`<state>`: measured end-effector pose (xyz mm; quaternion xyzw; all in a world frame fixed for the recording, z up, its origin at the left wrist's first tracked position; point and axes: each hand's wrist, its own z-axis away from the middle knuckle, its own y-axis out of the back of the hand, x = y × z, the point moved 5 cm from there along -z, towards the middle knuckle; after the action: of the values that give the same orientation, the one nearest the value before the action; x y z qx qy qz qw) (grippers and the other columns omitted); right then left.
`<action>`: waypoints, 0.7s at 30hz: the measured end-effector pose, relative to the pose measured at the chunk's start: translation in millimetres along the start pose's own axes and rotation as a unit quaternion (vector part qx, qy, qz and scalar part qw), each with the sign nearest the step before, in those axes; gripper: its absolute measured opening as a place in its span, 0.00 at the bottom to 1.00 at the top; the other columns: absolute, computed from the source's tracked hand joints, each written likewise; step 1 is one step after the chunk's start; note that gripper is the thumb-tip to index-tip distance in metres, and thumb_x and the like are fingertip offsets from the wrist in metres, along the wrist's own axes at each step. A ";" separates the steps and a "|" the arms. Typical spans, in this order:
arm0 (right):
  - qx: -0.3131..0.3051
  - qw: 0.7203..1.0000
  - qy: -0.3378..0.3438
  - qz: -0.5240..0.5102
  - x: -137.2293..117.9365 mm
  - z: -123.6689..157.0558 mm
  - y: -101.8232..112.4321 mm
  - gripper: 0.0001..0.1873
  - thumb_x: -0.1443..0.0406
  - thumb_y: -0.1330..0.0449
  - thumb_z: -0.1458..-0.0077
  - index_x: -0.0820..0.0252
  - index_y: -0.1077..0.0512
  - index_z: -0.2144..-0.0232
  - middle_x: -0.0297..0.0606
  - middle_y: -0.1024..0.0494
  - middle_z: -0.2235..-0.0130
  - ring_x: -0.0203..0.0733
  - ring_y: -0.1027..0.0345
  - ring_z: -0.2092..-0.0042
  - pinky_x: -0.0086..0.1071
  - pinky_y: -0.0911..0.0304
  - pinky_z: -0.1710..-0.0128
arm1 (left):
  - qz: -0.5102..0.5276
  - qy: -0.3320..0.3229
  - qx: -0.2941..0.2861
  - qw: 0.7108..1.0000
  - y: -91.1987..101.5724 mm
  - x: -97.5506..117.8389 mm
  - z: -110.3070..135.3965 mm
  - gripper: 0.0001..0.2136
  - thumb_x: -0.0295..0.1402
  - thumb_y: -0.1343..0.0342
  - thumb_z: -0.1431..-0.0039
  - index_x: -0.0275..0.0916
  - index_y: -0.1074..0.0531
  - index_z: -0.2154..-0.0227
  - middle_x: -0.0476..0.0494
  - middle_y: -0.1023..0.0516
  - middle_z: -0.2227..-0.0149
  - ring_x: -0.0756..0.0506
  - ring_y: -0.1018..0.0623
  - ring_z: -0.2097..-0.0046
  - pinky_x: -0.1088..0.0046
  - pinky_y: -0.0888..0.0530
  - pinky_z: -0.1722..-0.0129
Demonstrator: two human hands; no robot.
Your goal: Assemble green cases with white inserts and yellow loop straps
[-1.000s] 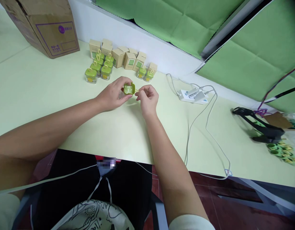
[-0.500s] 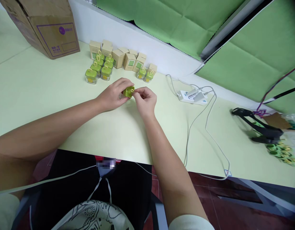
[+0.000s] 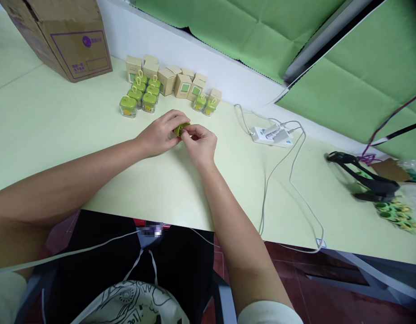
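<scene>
I see my left hand (image 3: 160,134) curled around a small green piece (image 3: 178,130), with my right hand (image 3: 199,143) pinching it from the other side. Both hands meet just over the counter (image 3: 59,135), near its middle. Green-lidded jars (image 3: 140,96) and small tan boxes (image 3: 176,83) stand behind them, and a power strip (image 3: 272,135) lies off to the right.

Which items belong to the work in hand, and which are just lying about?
In hand: left hand and right hand, both pinching the green piece; green-lidded jars; small boxes.
Lying about: large carton, power strip, black strap item, bag of green rings.
</scene>
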<state>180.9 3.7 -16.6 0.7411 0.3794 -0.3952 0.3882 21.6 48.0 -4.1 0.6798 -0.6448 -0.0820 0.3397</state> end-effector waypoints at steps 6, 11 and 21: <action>0.024 0.999 0.011 0.037 -5.7 1.2 3.5 0.07 0.60 0.34 0.45 0.53 0.17 0.67 0.33 0.14 0.67 0.43 0.20 0.65 0.40 0.25 0.57 | -0.014 -0.017 0.008 1.000 -1.0 1.8 0.2 0.18 0.30 0.41 0.30 0.45 0.26 0.40 0.39 0.20 0.41 0.39 0.17 0.42 0.55 0.17 0.41; 0.024 0.998 0.018 0.051 -7.5 1.5 2.5 0.08 0.60 0.35 0.44 0.54 0.16 0.65 0.32 0.14 0.67 0.42 0.20 0.65 0.39 0.25 0.56 | -0.029 -0.026 0.020 0.999 -0.2 3.5 0.3 0.18 0.30 0.42 0.31 0.45 0.26 0.39 0.40 0.20 0.42 0.40 0.16 0.43 0.56 0.16 0.43; -0.003 0.997 0.028 0.076 -9.4 3.5 1.8 0.11 0.59 0.36 0.42 0.55 0.15 0.65 0.32 0.14 0.67 0.38 0.28 0.70 0.36 0.28 0.60 | -0.038 -0.011 -0.012 0.999 1.7 7.4 -0.9 0.22 0.23 0.45 0.35 0.44 0.23 0.41 0.42 0.17 0.41 0.39 0.16 0.42 0.56 0.17 0.42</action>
<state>177.7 -2.5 -9.2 0.7772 0.3339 -0.3429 0.4084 21.8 41.5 0.0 0.6988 -0.6212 -0.1103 0.3372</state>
